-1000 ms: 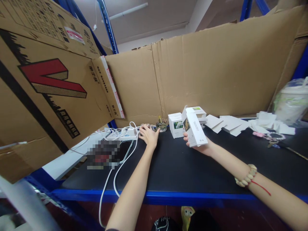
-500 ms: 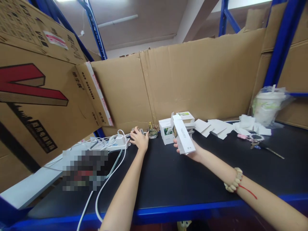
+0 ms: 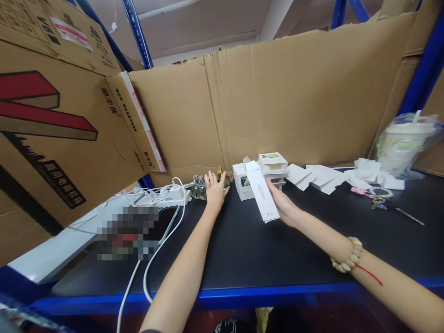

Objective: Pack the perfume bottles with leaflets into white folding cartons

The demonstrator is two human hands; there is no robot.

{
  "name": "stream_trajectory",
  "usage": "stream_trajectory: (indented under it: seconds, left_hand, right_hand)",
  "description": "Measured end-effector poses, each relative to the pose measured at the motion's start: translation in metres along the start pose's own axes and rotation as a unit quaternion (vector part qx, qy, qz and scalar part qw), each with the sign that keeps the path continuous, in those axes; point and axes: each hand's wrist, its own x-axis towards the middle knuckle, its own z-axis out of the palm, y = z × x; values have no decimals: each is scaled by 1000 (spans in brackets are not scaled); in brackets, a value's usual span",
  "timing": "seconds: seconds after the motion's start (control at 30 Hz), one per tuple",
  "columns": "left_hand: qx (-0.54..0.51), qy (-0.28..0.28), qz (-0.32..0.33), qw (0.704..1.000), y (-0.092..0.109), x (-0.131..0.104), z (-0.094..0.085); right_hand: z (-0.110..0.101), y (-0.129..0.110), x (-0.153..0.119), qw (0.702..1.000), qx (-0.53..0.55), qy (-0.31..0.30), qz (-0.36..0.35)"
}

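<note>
Clock read over our view, centred on the carton.

Item: one slim white carton (image 3: 262,193), tilted, top flap raised, small print along its face. We hold it above the bench (image 3: 239,249) in our right hand (image 3: 285,206), which is closed around its right side; a beaded bracelet (image 3: 348,255) with a red cord circles that wrist.

At 9 o'clock: our left hand (image 3: 215,193), fingers somewhat spread over a gold-topped glass bottle (image 3: 219,171), mostly hidden; we cannot tell whether they grip it. Just beyond, silver-capped glass bottles (image 3: 199,188), standing close together. Farther out, a white power strip (image 3: 168,199) with plugs and white cables.

Between 8 and 9: a flat dark device (image 3: 168,223), largely blurred.

At 10: a white box (image 3: 243,182) with a flower picture, upright, just beside the carton.

At 1: stacked white boxes (image 3: 273,163).

Toward 3: folded white card pieces (image 3: 322,179); a heap of white paper scraps (image 3: 373,175); a pink-trimmed key ring (image 3: 379,193).

Between 2 and 3, farthest out: a lidded cup (image 3: 404,145) with a straw, in clear plastic.
</note>
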Motion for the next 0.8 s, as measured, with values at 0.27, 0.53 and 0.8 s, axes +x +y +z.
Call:
stream_trajectory:
  seconds: [0.27, 0.53, 0.8]
  left_hand:
    - [4, -9, 36, 999, -3, -4, 4]
    - [-102, 14, 32, 994, 2, 0, 16]
    - [-267, 87, -64, 958, 11, 13, 43]
  right_hand:
    - [-1, -4, 1, 999, 7, 26, -24]
    - [1, -7, -6, 1000, -19, 21, -11]
    - [-1, -6, 0, 1000, -13, 9, -13]
